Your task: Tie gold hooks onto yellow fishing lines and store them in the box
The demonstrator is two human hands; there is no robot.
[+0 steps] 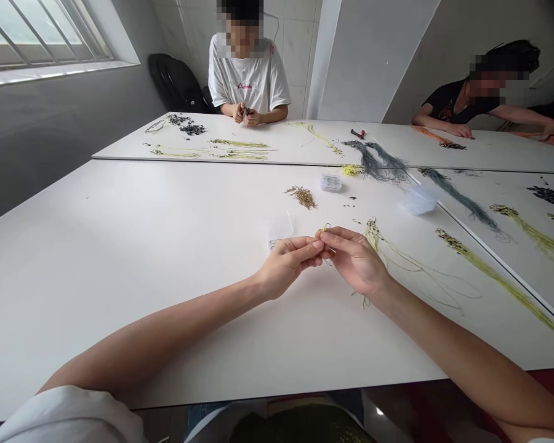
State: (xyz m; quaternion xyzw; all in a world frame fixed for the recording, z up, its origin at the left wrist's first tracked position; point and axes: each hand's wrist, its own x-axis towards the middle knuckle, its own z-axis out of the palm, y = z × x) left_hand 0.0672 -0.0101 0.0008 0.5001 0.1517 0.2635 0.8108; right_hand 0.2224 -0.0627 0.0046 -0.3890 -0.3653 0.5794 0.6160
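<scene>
My left hand (290, 258) and my right hand (357, 255) meet over the table with thumbs and fingertips pinched together. Between them is a thin yellow fishing line (325, 227), a small loop of it poking up above the fingertips. Its finer parts are hidden by my fingers, and a small dark tip shows below them. Just behind my left hand stands an open clear plastic box (281, 230) with small fishing hooks in it. A loose bunch of yellow lines with dark ends (373, 232) lies beside my right hand, partly behind it.
A pile of small gold-coloured metal pieces (303, 197), a clear case (331, 183) and another clear box (419, 200) lie farther back. Bundles of yellow line (484, 267) and grey line (373, 161) spread rightward. Two people work across the table, near red-handled pliers (357, 133).
</scene>
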